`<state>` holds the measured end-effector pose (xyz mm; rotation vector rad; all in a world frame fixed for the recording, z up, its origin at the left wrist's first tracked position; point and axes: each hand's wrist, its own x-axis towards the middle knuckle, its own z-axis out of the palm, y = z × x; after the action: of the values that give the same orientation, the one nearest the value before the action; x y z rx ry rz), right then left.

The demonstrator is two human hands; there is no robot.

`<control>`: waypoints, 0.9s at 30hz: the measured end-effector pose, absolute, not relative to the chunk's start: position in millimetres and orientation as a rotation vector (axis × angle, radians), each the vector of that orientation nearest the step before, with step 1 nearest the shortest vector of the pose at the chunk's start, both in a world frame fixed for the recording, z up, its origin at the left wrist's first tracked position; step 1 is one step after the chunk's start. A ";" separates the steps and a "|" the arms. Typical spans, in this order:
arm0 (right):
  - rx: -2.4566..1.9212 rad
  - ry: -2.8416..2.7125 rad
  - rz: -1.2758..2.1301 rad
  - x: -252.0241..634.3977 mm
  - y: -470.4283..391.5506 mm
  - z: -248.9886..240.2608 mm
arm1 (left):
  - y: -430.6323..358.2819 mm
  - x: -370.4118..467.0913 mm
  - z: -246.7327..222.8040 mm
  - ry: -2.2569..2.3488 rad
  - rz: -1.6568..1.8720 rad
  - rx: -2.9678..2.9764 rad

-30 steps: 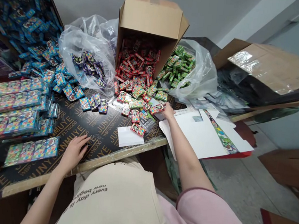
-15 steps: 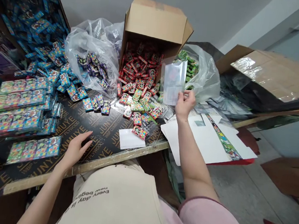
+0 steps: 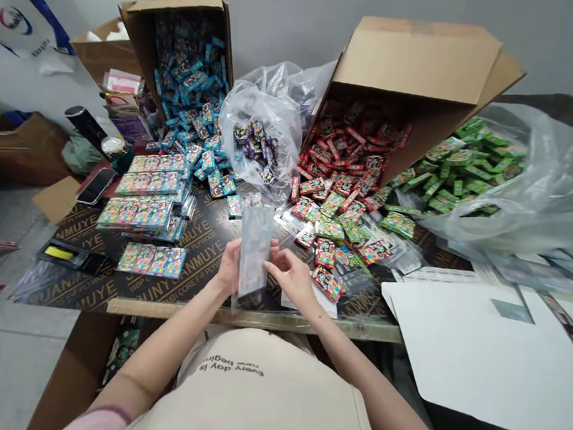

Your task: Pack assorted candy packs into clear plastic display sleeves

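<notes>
A clear plastic sleeve [image 3: 255, 249] is held upright between my two hands, above the front of the table. My left hand [image 3: 230, 267] grips its left edge, with the fingers partly behind it. On the other side my right hand [image 3: 291, 274] pinches its right edge. Just right of the sleeve lie small red boxes [image 3: 328, 283] with a colourful print, mixed with green ones [image 3: 329, 229]. A white card [image 3: 303, 302] lies partly under my right hand. To the left is a flat pack of several small boxes in a row [image 3: 152, 260].
Stacked packs [image 3: 139, 212] stand at the left, near a phone [image 3: 96, 186] and a black tape cutter [image 3: 69, 256]. Cartons of blue boxes [image 3: 188, 72] and red boxes [image 3: 358, 137], plus plastic bags [image 3: 297, 95] of purple and green boxes, line the back. White sheets [image 3: 480, 346] lie right.
My right hand has brought the sleeve from the right to the middle front. My left hand has moved over and taken hold of its left edge. The view has turned left.
</notes>
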<state>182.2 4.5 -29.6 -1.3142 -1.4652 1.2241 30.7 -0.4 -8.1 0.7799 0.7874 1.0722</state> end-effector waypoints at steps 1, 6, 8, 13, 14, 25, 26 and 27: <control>-1.328 -1.523 1.085 184.3 6.6 -26.7 | -3.3 27.4 -11.5 0.881 1.077 0.876; -1.209 -1.549 0.690 189.9 8.4 1.5 | -13.7 24.6 -25.4 1.649 0.998 1.661; -1.191 -1.588 0.478 187.8 6.5 9.8 | -16.4 26.4 -27.1 1.864 0.937 1.861; -1.274 -1.728 0.487 180.9 16.6 4.0 | -21.4 28.9 -30.8 1.994 0.874 2.113; -1.303 -1.731 0.544 179.5 20.9 0.1 | -22.2 30.0 -32.4 1.997 0.870 2.121; -0.939 -2.139 0.704 193.4 33.3 19.9 | -18.5 -7.0 -0.8 1.099 0.630 1.517; -0.852 -2.185 0.756 195.0 31.7 23.9 | -19.2 -12.1 2.8 0.954 0.603 1.471; -0.787 -2.215 0.785 195.8 30.1 27.0 | -20.5 -15.4 4.4 0.836 0.607 1.416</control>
<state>195.8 30.1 27.0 -0.7875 -2.2154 0.7853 -15.4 -20.5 4.4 1.4156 0.8355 0.6067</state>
